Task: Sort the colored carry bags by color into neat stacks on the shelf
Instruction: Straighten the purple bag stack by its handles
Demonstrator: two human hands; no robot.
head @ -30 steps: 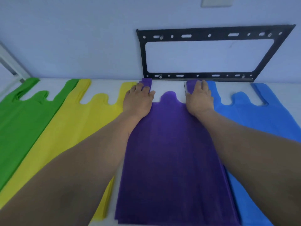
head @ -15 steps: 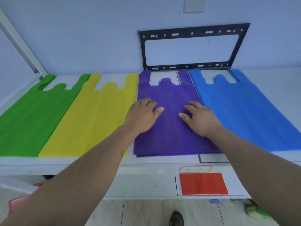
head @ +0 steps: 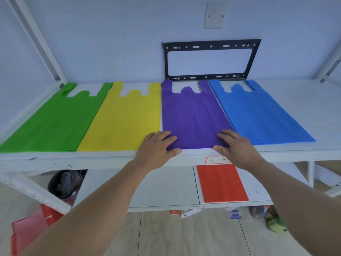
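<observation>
Four flat stacks of carry bags lie side by side on the white shelf (head: 295, 152): green (head: 53, 119), yellow (head: 127, 117), purple (head: 190, 115) and blue (head: 256, 113), handles toward the wall. My left hand (head: 156, 148) rests with straight fingers on the purple stack's near left corner. My right hand (head: 236, 146) lies flat on its near right corner. Both thumbs sit at the shelf's front edge. A red bag (head: 221, 183) lies on the lower shelf.
A black metal bracket (head: 210, 47) hangs on the wall behind the purple stack. White frame posts (head: 40, 41) rise at the left. A dark bag (head: 66, 182) and red items (head: 31, 230) sit lower left; small clutter (head: 267, 217) lies on the floor at the right.
Both hands slid back along the purple stack from its handles to its near edge. The view pulled back, showing the lower shelf and floor.
</observation>
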